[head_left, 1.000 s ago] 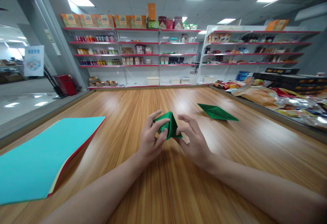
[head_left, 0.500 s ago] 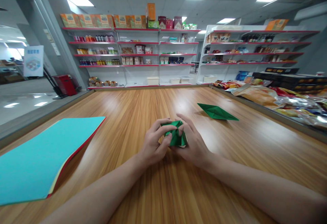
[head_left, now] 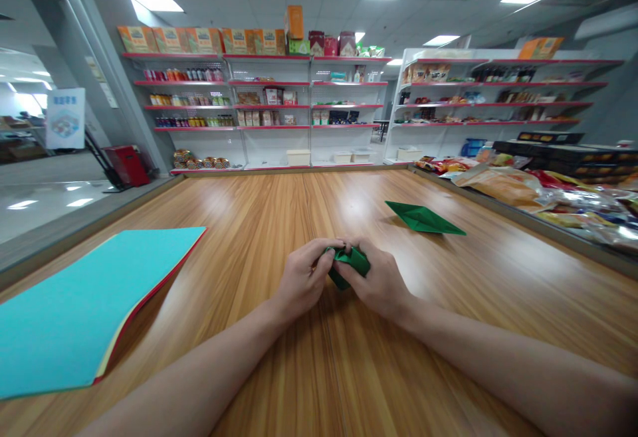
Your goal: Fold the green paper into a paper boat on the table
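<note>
Between my two hands is a small piece of folded green paper (head_left: 355, 261), its surface creased and slightly shiny. My left hand (head_left: 305, 274) pinches its left side, thumb in front and fingers curled over the top. On the right side my right hand (head_left: 381, 281) grips it with the thumb pressed on the near face. The fingers cover much of the paper, so its full shape is hidden. Farther off to the right, a second folded green paper piece (head_left: 425, 218), pointed at both ends, lies on the wooden table (head_left: 279, 211), touched by neither hand.
A stack of coloured paper (head_left: 94, 304), turquoise on top with yellow and red edges below, lies at the left. Packaged snacks (head_left: 518, 191) sit beyond the table's raised right edge. Stocked shelves (head_left: 269, 105) stand behind the far edge.
Both hands have closed in around the green paper, which has been tilted and now looks more compact. My right fingers, raised before, have curled over it. The other green piece has stayed put.
</note>
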Action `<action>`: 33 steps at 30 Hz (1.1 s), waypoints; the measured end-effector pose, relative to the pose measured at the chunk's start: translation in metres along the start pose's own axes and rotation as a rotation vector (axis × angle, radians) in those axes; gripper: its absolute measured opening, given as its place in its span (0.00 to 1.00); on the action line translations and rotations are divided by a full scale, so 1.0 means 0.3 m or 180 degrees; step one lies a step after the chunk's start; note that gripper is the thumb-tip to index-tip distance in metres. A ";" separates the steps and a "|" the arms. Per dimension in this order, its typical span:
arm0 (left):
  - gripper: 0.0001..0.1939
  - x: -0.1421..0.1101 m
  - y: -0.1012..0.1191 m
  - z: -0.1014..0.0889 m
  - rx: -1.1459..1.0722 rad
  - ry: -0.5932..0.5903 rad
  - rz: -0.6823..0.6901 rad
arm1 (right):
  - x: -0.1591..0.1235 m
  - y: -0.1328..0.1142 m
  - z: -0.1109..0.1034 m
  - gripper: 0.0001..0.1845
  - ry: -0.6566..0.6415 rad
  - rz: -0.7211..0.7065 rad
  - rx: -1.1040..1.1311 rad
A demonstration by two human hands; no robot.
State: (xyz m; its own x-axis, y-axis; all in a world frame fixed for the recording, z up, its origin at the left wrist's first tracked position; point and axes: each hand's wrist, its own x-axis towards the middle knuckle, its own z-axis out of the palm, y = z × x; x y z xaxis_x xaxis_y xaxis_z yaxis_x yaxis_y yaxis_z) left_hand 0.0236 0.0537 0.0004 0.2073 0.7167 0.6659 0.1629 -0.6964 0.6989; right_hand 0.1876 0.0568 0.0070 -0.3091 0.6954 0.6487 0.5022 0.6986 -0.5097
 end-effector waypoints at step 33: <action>0.14 -0.018 0.051 0.013 0.1052 0.0031 0.0252 | -0.017 -0.004 -0.016 0.18 -0.0302 -0.0616 -0.0172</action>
State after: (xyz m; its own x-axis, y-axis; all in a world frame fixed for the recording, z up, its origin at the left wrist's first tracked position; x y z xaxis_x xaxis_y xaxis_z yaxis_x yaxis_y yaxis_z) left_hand 0.0287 0.0389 0.0065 0.2227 0.6592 0.7182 0.4509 -0.7228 0.5237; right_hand 0.1924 0.0516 0.0071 -0.4773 0.5638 0.6740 0.4678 0.8123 -0.3482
